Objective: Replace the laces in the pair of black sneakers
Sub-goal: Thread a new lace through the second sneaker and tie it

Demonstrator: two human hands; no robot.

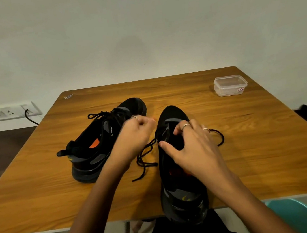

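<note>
Right hand (194,144): low centre-right of the frame, laid over the near sneaker (180,172); fingers curled down into the lace area, thumb stretched left along the shoe's edge; rings on two fingers; what the fingertips hold is hidden by the knuckles.
Left hand (134,135): centre of the frame, closed into a loose fist between the two shoes; whether it pinches lace cannot be made out.
Near sneaker: black matte fabric with grey panels, toe pointing away, heel overhanging the table's near edge; orange insole partly covered by the wrist.
Loose lace (144,161): thin black cord, trailing in loops on the wood left of this shoe; another loop (219,135) shows right of the hand.
Far sneaker (103,139): left of centre, angled toward the upper right, laces partly loosened, orange insole visible; its side lettering is too small to read.
Table (258,152): smooth wood-grain top with rounded corners.
Plastic box (230,85): clear, rectangular, lidded, upper right of the tabletop; label unreadable.
Wall socket (10,111): left edge, with a black cable plugged in.
</note>
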